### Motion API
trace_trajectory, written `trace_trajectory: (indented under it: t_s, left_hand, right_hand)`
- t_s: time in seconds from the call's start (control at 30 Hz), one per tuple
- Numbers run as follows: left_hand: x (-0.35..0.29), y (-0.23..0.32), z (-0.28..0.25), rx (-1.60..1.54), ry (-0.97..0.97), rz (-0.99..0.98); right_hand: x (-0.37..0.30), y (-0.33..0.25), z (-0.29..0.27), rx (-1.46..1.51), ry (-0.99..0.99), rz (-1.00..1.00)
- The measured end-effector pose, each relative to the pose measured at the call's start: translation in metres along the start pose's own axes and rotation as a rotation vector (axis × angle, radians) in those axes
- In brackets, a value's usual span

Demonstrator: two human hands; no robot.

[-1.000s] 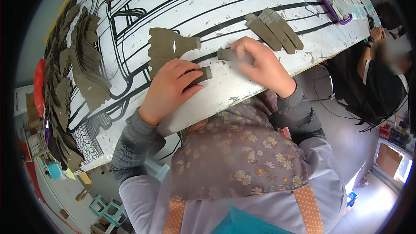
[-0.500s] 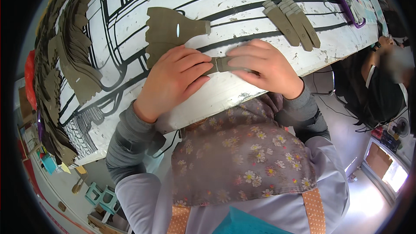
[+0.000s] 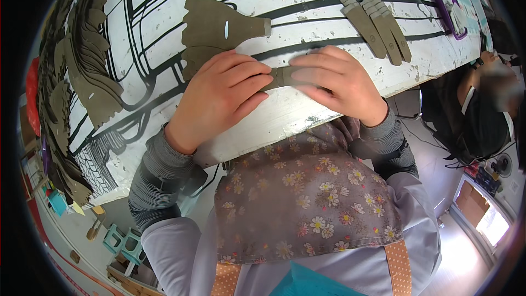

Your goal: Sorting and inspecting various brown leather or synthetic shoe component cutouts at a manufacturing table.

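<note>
Your left hand (image 3: 227, 85) is palm down over the counter (image 3: 257, 131), its fingers bent and close together. It covers much of the lower brown piece (image 3: 194, 57), whose broad end shows beyond your knuckles. A narrow brown end emerges at your left fingertips; because your hand covers the span between, it only appears to belong to that same piece. Whether your left hand grips or merely presses cannot be told.

Your right hand (image 3: 339, 82) is narrowed on a brown strip (image 3: 284, 75), with the fingers over it. The strip's free end points to your left and meets the narrow brown end at a seam between your two hands, near the counter's front edge.

Beyond your left hand, the upper brown piece (image 3: 205, 22) lies flat, its scalloped edge to the left, its neck to the right and a pale slot in its middle. It overlaps the lower piece. Farther left is a stack of brown pieces (image 3: 90, 74). Beyond your right hand lie loose strips (image 3: 364, 27), partly overlapping, with a purple tray (image 3: 438, 3) farther right.
</note>
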State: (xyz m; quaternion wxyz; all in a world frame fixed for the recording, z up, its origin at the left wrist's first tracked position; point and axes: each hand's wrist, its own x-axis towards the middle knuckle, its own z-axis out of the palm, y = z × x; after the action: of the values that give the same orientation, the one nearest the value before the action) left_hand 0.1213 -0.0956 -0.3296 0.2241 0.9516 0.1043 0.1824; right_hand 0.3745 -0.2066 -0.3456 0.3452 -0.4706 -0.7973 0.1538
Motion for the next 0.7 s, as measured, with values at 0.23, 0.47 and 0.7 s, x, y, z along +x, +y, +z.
trace_trajectory:
  t_s: [0.23, 0.47, 0.7]
  left_hand:
    - [0.0011, 0.0010, -0.0001, -0.001, -0.001, -0.004]
    - [0.0013, 0.0014, -0.0011, -0.002, -0.009, -0.008]
    - [0.0010, 0.0016, -0.0005, 0.019, -0.009, -0.015]
  right_hand:
    - [-0.0006, -0.0001, 0.0024, -0.032, 0.026, -0.004]
    - [0.0003, -0.0006, 0.0022, -0.044, 0.031, -0.014]
    - [0.0005, -0.0009, 0.0022, -0.054, 0.018, -0.019]
